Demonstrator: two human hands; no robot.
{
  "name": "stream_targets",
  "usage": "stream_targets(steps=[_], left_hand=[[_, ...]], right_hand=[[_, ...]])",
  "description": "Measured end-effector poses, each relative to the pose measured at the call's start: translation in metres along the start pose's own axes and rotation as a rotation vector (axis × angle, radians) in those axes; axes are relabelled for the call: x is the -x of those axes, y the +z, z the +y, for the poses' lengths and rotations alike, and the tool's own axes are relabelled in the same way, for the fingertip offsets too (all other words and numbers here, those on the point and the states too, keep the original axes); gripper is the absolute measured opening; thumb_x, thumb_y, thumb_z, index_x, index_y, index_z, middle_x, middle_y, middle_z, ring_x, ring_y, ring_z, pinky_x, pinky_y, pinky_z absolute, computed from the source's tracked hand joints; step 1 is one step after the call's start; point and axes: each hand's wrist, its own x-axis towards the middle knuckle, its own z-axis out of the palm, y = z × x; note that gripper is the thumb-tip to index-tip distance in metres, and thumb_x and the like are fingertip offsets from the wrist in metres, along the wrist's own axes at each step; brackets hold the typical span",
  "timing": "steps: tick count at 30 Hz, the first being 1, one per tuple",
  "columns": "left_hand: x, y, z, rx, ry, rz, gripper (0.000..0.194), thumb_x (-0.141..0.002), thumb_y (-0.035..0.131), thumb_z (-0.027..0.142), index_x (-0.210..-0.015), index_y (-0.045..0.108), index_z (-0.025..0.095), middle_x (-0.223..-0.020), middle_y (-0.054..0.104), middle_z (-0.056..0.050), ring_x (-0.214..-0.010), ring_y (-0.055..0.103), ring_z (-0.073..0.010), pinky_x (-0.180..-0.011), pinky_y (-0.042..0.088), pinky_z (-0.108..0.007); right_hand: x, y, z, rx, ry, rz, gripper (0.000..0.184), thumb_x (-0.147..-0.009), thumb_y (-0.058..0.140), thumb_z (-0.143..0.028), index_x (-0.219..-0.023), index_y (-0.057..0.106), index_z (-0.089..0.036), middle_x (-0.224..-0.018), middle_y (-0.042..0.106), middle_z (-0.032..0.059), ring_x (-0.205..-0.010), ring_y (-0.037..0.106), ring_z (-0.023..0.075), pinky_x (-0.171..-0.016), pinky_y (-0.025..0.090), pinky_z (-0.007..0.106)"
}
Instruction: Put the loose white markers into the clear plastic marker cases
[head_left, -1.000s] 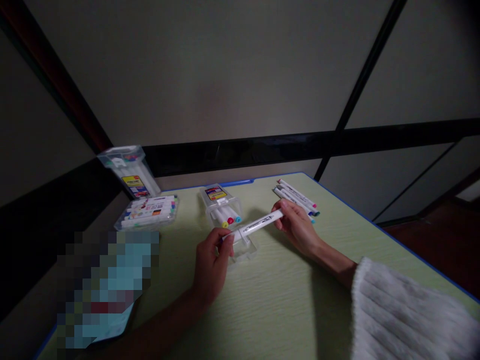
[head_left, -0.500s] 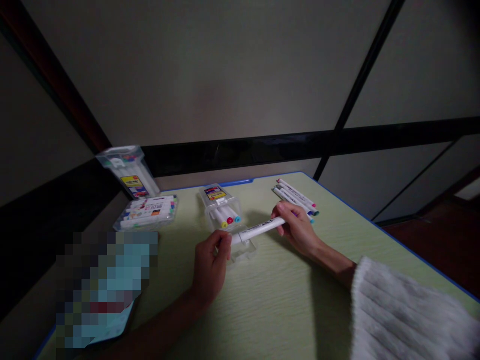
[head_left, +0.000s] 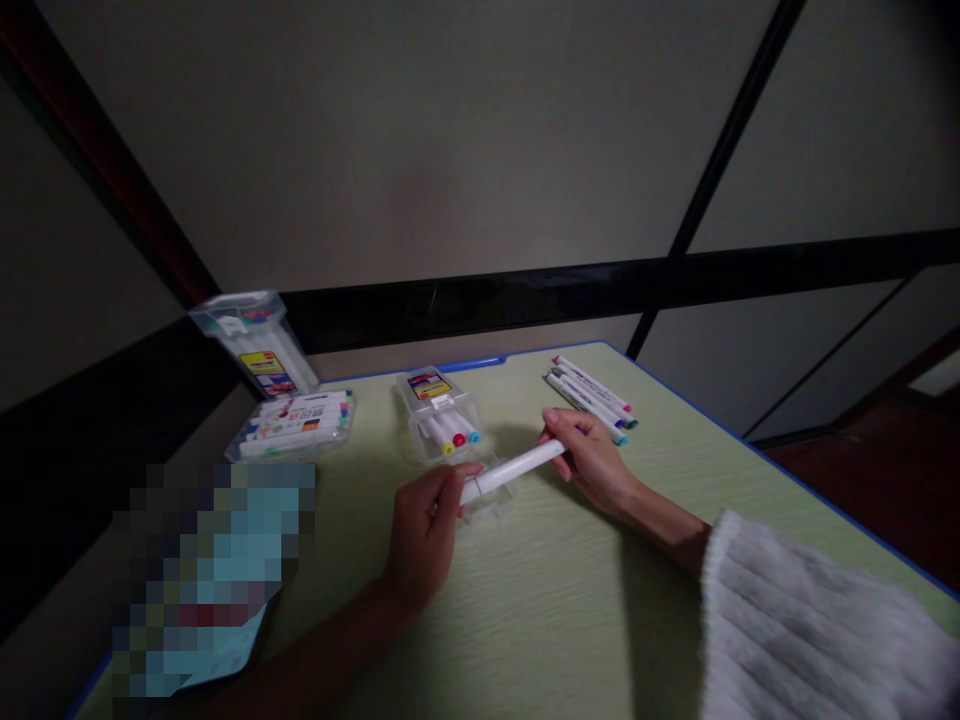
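A white marker pen (head_left: 516, 468) is held up at a slant between my two hands. My left hand (head_left: 426, 530) pinches its lower left end, hiding the tip there. Thumb and fingers of my right hand (head_left: 589, 455) close on its upper right end. Beneath the pen lies the flipped-open lid (head_left: 491, 505) of a clear plastic case (head_left: 442, 405). Yellow, red and blue capped markers (head_left: 459, 438) show at the case's open end. Beyond my right hand, several white markers (head_left: 592, 392) with coloured ends lie in a loose bunch on the table.
At the back left stands an upright clear case (head_left: 259, 345) full of markers. A flat pack of markers (head_left: 296, 425) lies in front of it. A pixelated screen device (head_left: 225, 580) rests at the left. The pale green table (head_left: 525, 620) has a blue edge against the wall.
The marker has been turned about its length, so its printed text no longer shows. Both hands keep hold of it in nearly the same place.
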Motion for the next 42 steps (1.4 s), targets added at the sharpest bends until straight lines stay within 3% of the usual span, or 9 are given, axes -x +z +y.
stream_targets(steps=[5, 9, 19, 25, 31, 36, 42], left_hand=[[0.0003, -0.0003, -0.0011, -0.034, 0.039, -0.07, 0.037, -0.087, 0.039, 0.032, -0.084, 0.071, 0.013, -0.074, 0.069, -0.005, -0.057, 0.057, -0.0114, -0.053, 0.043, -0.021], [0.0014, -0.0017, -0.0007, -0.047, 0.049, -0.093, 0.035, -0.086, 0.04, 0.028, -0.082, 0.071, 0.013, -0.072, 0.069, -0.004, -0.067, 0.062, -0.0137, -0.062, 0.045, -0.021], [-0.0001, -0.0016, 0.0015, -0.062, 0.041, -0.087, 0.034, -0.083, 0.041, 0.025, -0.075, 0.071, 0.013, -0.061, 0.066, -0.002, -0.06, 0.061, -0.0136, -0.058, 0.044, -0.021], [-0.0018, -0.0011, -0.0008, -0.028, 0.034, -0.092, 0.033, -0.082, 0.043, 0.025, -0.073, 0.071, 0.013, -0.066, 0.069, -0.003, -0.064, 0.064, -0.0147, -0.061, 0.046, -0.021], [-0.0022, -0.0014, -0.0011, 0.006, -0.078, -0.002, 0.036, -0.081, 0.043, 0.031, -0.071, 0.071, 0.012, -0.055, 0.062, -0.002, -0.056, 0.058, -0.0133, -0.051, 0.042, -0.02], [-0.0023, -0.0018, -0.0001, 0.031, -0.136, 0.077, 0.046, -0.082, 0.041, 0.041, -0.07, 0.071, 0.009, -0.039, 0.04, 0.004, -0.037, 0.037, -0.0075, -0.038, 0.028, -0.018], [-0.0022, -0.0015, -0.003, 0.08, -0.18, 0.111, 0.049, -0.083, 0.041, 0.046, -0.072, 0.071, 0.009, -0.041, 0.041, 0.003, -0.039, 0.037, -0.0069, -0.039, 0.028, -0.018]], right_hand=[[-0.0018, -0.0015, -0.0001, 0.032, 0.045, 0.028, 0.046, -0.065, 0.064, -0.056, -0.045, 0.055, -0.015, -0.029, 0.034, -0.0074, -0.029, 0.022, 0.0036, -0.033, 0.011, 0.022], [-0.004, -0.004, 0.0004, 0.03, 0.105, 0.009, 0.046, -0.063, 0.065, -0.056, -0.044, 0.054, -0.015, -0.03, 0.032, -0.0075, -0.03, 0.022, 0.0035, -0.034, 0.008, 0.023], [-0.0067, -0.0069, 0.0009, 0.006, 0.162, -0.059, 0.045, -0.063, 0.066, -0.055, -0.044, 0.053, -0.016, -0.032, 0.033, -0.0075, -0.033, 0.022, 0.0038, -0.037, 0.008, 0.024], [-0.0073, -0.0089, 0.0005, -0.012, 0.17, -0.083, 0.045, -0.062, 0.067, -0.055, -0.044, 0.054, -0.015, -0.033, 0.034, -0.0072, -0.033, 0.022, 0.0036, -0.038, 0.008, 0.024], [-0.0032, -0.0034, 0.0009, -0.058, 0.161, -0.128, 0.044, -0.067, 0.063, -0.054, -0.05, 0.053, -0.015, -0.029, 0.032, -0.009, -0.03, 0.019, 0.0028, -0.036, 0.008, 0.022], [-0.0008, -0.0004, -0.0029, -0.201, 0.12, -0.181, 0.038, -0.066, 0.067, -0.052, -0.069, 0.062, -0.015, -0.035, 0.048, -0.0068, -0.03, 0.029, 0.0029, -0.034, 0.015, 0.019], [-0.0021, -0.0023, -0.0073, -0.394, 0.163, -0.243, 0.029, -0.07, 0.067, -0.044, -0.079, 0.066, -0.015, -0.054, 0.063, -0.0003, -0.042, 0.047, 0.005, -0.039, 0.031, 0.016]])
